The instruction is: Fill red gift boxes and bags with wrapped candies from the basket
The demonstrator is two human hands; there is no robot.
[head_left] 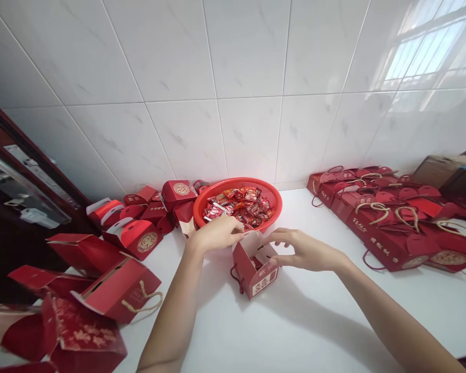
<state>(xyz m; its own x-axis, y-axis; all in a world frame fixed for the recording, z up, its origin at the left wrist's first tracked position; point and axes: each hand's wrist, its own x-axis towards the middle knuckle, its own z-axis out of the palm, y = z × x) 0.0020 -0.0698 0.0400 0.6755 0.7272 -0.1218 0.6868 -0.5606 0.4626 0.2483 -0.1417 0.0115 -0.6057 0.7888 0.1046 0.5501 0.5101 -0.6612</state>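
A small red gift box [256, 270] with a rope handle stands open on the white surface, in front of me. My left hand [217, 233] rests on the box's left top flap, fingers curled over it. My right hand [301, 249] touches the right top flap with fingers spread. Just behind the box sits a red plastic basket [272, 192] filled with red-wrapped candies [238, 207].
Several open red boxes [112, 290] lie at the left front, and more stand by the wall [147, 220]. A stack of flat red boxes [392, 220] lies at the right, with a brown cardboard box [446, 173] behind. A dark door [15, 207] is at left.
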